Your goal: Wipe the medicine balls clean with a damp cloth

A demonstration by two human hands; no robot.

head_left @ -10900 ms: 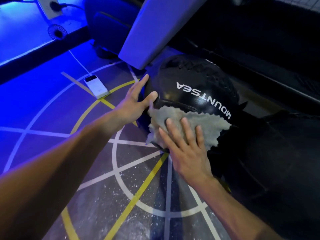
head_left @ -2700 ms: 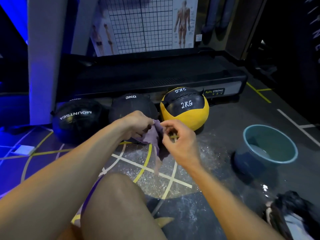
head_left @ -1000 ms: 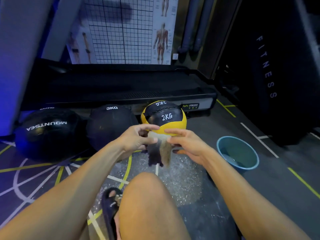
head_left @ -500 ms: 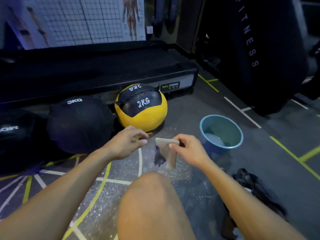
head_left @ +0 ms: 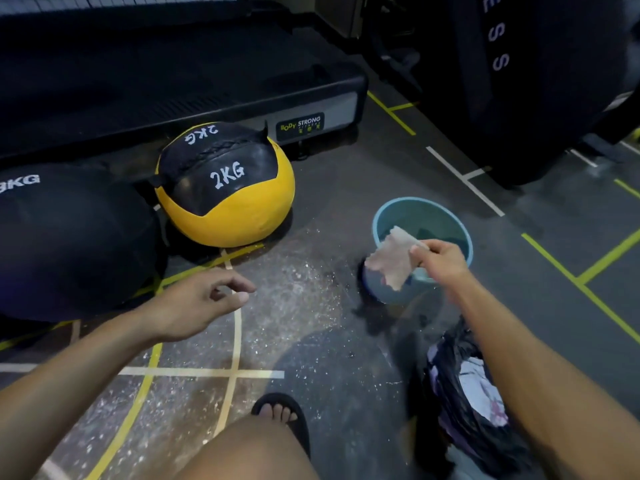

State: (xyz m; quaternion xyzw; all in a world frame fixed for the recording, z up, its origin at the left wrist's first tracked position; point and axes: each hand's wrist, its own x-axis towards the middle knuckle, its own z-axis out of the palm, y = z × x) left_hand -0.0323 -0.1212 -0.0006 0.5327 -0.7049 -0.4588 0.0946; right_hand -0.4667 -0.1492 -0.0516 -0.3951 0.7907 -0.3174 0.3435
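At the far left sits a big black ball [head_left: 69,244] marked 3KG. Its left side is cut off by the edge of the picture. Just beside it is a yellow and black ball [head_left: 225,188] marked 2KG. Both rest on the floor [head_left: 329,341], close to a dark treadmill [head_left: 173,64].

The left hand [head_left: 197,303] hangs over the floor near the balls. Its fingers are loosely curled and hold nothing.

Farther right, the right hand [head_left: 441,263] pinches one edge of the cloth [head_left: 391,259] between thumb and fingers. The cloth hangs over a blue bucket [head_left: 381,220]. It looks thin, soft and floppy, so it should be light and easy to bunch up in the palm. It may drip if it is wet.

The balls look heavy and round, and they could roll. One hand may need to hold a ball steady from the side while the other hand wipes.

It is hard to tell how much water is in the bucket. The dark bag [head_left: 467,403] at the lower right is partly hidden by the arm, and what is inside it is not clear.
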